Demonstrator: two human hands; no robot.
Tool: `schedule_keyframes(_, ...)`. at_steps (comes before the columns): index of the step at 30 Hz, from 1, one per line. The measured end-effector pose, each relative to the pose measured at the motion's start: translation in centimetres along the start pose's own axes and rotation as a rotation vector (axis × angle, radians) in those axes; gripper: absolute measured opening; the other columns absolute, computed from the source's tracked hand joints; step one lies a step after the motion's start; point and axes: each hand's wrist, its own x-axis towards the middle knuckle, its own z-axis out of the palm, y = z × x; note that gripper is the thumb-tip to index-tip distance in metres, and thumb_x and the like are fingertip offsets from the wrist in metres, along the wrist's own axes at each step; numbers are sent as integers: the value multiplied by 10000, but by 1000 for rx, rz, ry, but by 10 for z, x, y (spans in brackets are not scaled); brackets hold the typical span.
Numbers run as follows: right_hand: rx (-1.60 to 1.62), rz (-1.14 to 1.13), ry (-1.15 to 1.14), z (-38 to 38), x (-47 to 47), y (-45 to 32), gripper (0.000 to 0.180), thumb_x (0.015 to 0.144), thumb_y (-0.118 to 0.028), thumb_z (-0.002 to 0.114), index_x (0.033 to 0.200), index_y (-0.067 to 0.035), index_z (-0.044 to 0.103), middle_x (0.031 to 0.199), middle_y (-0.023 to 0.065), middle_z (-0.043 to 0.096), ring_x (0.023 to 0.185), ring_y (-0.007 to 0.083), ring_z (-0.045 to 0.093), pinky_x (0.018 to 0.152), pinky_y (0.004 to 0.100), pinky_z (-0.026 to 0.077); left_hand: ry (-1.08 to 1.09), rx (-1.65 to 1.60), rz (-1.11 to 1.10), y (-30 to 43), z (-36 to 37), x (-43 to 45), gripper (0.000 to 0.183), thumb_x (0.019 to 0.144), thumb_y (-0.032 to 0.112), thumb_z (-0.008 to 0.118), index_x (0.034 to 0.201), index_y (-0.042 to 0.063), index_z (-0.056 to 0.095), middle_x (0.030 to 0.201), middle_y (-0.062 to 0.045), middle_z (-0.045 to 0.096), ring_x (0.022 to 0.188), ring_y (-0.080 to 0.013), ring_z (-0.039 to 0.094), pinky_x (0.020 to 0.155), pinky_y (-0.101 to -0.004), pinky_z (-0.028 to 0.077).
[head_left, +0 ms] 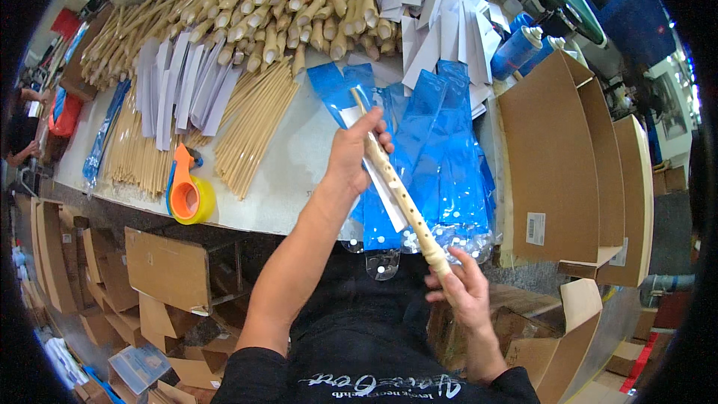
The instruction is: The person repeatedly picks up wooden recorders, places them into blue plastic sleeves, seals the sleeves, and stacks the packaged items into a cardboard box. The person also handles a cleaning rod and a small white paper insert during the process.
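Note:
A cream-coloured recorder [405, 199] slants across the middle, finger holes facing up. My left hand [359, 151] is closed around its upper part, together with a thin wooden rod [357, 99] and a folded white paper strip [389, 197]. The rod's tip sticks out above that fist. At the lower end, the thumb and fingers of my right hand [465, 292] grip the recorder. Under it lie several blue plastic sleeves [426, 163] with clear snap flaps [381, 261], some hanging over the table's front edge.
Recorders [291, 5] are heaped at the back, with paper strips [188, 84] and wooden rods [255, 134] on the left. A tape dispenser [190, 193] sits near the front edge. Cardboard boxes [547, 168] and spray cans [516, 51] stand right. Another person's arm [23, 151] shows far left.

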Motion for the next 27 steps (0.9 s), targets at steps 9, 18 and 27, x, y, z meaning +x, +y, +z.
schedule_keyframes(9,475,-139,-112,65,33,28,637,968,-12,502,1502,-39,155,1492,248,294,1328,329,411,1057,485,414,-245,-3,209,26,14,-39,284,866,161,670,1062,76,482,731,0,479,600,-107,509,542,-263,460)
schedule_keyframes(18,385,-102,-462,109,94,8,688,995,-554,317,1427,-21,366,1333,157,511,1216,238,513,1029,407,410,-271,200,-60,47,-5,-111,241,858,124,665,1027,46,512,681,-31,513,519,-137,524,479,-284,457)
schedule_keyframes(27,189,-58,-605,163,212,-77,342,953,-164,565,1188,83,541,1054,180,673,884,241,681,738,364,592,-186,295,-161,-11,-57,-149,293,825,172,704,997,45,503,667,-15,480,521,-123,499,471,-277,457)
